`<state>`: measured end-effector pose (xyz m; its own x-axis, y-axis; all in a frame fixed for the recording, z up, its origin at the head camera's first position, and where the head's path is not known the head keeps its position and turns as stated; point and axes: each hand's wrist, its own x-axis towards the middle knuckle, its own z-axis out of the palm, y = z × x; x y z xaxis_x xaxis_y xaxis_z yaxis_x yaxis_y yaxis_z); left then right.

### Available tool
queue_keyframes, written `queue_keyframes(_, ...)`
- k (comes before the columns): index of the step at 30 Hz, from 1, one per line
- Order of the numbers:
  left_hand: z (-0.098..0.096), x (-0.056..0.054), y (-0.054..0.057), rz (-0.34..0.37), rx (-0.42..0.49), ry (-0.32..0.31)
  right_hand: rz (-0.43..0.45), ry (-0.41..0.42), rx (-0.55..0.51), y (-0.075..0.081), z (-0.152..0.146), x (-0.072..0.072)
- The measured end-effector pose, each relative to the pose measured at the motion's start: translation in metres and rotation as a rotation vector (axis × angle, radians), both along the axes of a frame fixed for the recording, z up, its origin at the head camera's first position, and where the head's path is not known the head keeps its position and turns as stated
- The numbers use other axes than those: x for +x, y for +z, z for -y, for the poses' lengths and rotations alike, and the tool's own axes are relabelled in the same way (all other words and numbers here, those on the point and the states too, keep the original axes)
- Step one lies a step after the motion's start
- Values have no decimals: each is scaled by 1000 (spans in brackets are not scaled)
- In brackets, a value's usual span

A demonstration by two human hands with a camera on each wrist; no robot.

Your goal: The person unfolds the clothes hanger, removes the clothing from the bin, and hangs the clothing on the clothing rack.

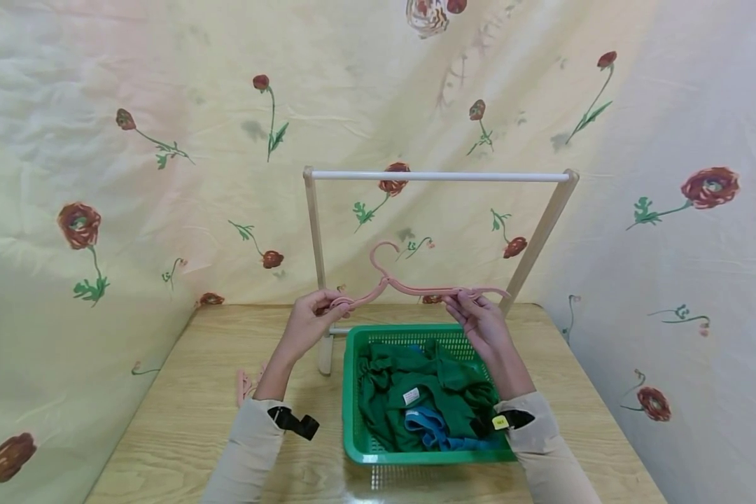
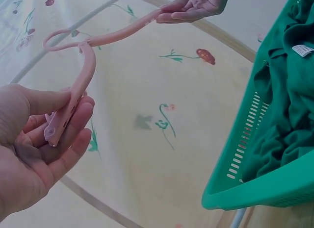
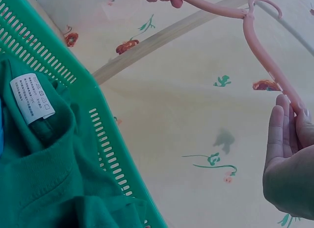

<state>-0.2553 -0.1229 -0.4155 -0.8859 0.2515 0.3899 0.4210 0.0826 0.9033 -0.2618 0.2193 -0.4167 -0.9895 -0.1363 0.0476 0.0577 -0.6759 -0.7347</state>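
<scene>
A pink clothes hanger (image 1: pixel 416 288) is held up in both hands above a green basket (image 1: pixel 350 420), its hook pointing upward. My left hand (image 1: pixel 310 323) pinches one arm of the hanger near its end, thumb on top in the left wrist view. My right hand (image 1: pixel 484 330) pinches the other arm, and that arm's tip extends past the fingers. Dark green clothing (image 1: pixel 441 392) with a white label (image 1: pixel 411 396) lies crumpled in the basket, with a blue garment (image 1: pixel 427 423) partly over it.
Behind the hands stands a wooden rack with a white rail (image 1: pixel 441 176). More pink hangers (image 1: pixel 244 386) lie on the wooden table (image 1: pixel 164 434), partly hidden by the left forearm. Flower-patterned cloth (image 1: pixel 214 175) surrounds the table at the back and sides.
</scene>
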Motion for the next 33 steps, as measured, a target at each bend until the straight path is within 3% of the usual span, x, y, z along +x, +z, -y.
queue_keyframes(12,-2,0,-7,-31,73,56,-44,10,-8,-4,0,1)
queue_keyframes(21,-5,2,-8,10,79,79,-16,-10,-25,-6,0,4)
queue_keyframes(33,-2,7,-1,23,-104,111,-11,-9,-24,-5,-3,6)
